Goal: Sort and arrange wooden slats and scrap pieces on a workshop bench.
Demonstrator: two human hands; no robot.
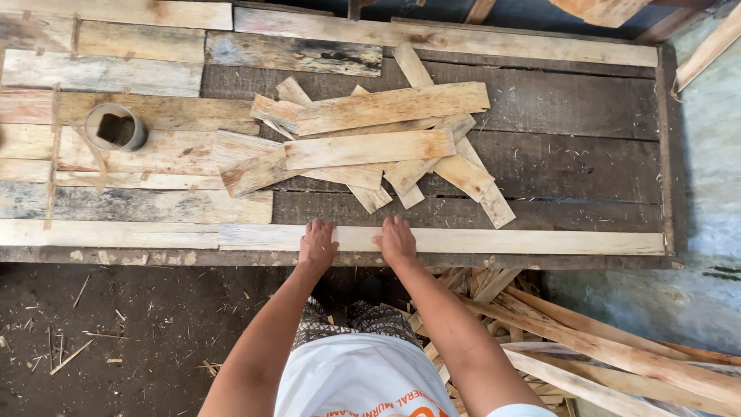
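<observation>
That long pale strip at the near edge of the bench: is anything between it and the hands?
No. Both the left hand and right hand already rest flat on the strip. The loose offcuts lie farther back, clear of it.

Both bare forearms extend forward from the lower edge of the view and converge slightly toward the wrists. The left hand (318,244) is palm-down, fingers together and pointing forward, knuckles up, and grips nothing. The right hand (397,239) is set just beside it, apart from it, in the same palm-down, flat pose, fingers extended forward and closed around nothing; both wrists are roughly straight.
</observation>
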